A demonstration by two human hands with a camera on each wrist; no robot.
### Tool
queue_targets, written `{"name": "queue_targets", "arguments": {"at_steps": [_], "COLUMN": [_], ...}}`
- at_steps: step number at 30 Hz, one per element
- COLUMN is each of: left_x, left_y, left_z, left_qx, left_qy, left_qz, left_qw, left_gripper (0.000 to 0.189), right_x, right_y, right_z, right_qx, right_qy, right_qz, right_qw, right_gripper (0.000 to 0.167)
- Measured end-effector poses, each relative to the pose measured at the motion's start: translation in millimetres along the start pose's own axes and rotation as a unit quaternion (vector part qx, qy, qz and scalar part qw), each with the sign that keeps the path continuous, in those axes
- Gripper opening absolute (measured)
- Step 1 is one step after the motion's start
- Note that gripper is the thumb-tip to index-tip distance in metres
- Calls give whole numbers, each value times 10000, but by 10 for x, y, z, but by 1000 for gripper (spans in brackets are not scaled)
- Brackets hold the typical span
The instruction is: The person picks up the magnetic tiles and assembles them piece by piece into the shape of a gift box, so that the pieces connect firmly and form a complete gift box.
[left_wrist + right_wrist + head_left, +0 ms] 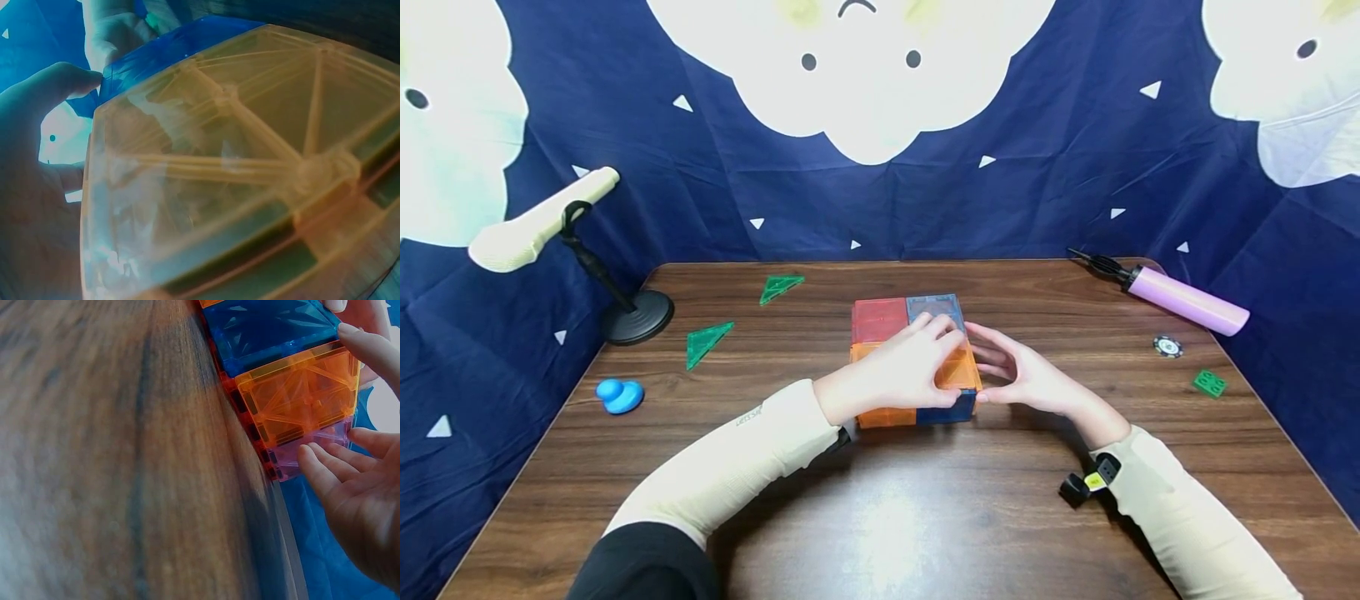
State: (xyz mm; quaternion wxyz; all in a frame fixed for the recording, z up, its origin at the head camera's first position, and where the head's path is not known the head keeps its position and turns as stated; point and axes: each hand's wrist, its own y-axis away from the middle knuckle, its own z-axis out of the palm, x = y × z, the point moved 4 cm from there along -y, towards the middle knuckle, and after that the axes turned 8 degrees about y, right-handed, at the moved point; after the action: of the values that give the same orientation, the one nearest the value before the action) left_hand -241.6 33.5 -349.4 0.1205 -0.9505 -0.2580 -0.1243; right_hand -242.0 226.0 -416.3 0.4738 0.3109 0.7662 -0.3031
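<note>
A box of translucent magnetic tiles (886, 417) stands mid-table, with red, blue and orange squares on top and orange and blue ones in front. My left hand (898, 371) reaches over it, fingers bent across an orange magnetic tile (959, 372) at the top right, thumb at its front edge. Beside the box's right wall, my right hand (1030, 375) is spread, its thumb at the front corner. In the right wrist view, that hand's fingertips (307, 455) lie against a purple tile (289, 461). An orange tile (250, 119) fills much of the left wrist view.
Two green triangle tiles (706, 342) lie to the left, near a blue knobbed piece (621, 395). A black stand (637, 318) holds a cream sleeve-like item (542, 221). Rightward are a pink hand pump (1187, 300), a poker chip (1167, 347) and a green block (1209, 383).
</note>
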Motion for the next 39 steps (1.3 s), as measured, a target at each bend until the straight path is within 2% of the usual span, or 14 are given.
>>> {"name": "queue_targets", "arguments": {"at_steps": [3, 5, 9, 12, 14, 17, 21, 24, 27, 30, 33, 36, 39], "left_x": [-47, -125, -404, -679, -866, -1103, -1277, -1316, -1315, -1292, -1245, -1164, -1056], "left_y": [35, 77, 218, 372, 483, 639, 782, 884, 991, 1069, 1137, 1220, 1304], "left_z": [-64, -141, -333, -417, -416, -343, -211, -167, -168, -173, -165, -144, -105], "left_qx": [113, 302, 808, 1050, 1087, 1045, 1090, 1243, 1439, 1575, 1666, 1729, 1713], "left_qy": [148, 329, 715, 1036, 1339, 2082, 3171, 3501, 3525, 3597, 3724, 3763, 3889], "left_qz": [-13, -105, -617, -1206, -1591, -2067, -2226, -2210, -2195, -2151, -2190, -2281, -2383], "left_qw": [9998, 9989, 9922, 9817, 9721, 9503, 9154, 9017, 8982, 8942, 8863, 8812, 8733], "left_gripper": [58, 54, 44, 43, 47, 52, 51, 47, 41, 37, 33, 32, 31], "right_x": [-18, -32, -48, -60, -73, -79, -63, -37, 14, 77, 130, 165, 191], "right_y": [-11, -18, -29, -34, -36, -44, -90, -152, -215, -258, -281, -295, -303], "right_z": [10, 14, 14, 6, -5, -30, -66, -104, -163, -252, -362, -445, -469], "right_qx": [2, 17, 82, 126, 146, 146, 3, -163, -283, -229, 66, 456, 833], "right_qy": [-6, -20, 53, 161, 219, 304, 172, -20, -200, -67, 412, 854, 822], "right_qz": [-2, 39, 160, 236, 266, 283, 248, 229, 308, 412, 579, 933, 1371], "right_qw": [10000, 10000, 9998, 9995, 9993, 9990, 9995, 9996, 9989, 9989, 9974, 9909, 9836], "right_gripper": [96, 97, 98, 98, 99, 99, 98, 93, 86, 74, 57, 42, 36]}}
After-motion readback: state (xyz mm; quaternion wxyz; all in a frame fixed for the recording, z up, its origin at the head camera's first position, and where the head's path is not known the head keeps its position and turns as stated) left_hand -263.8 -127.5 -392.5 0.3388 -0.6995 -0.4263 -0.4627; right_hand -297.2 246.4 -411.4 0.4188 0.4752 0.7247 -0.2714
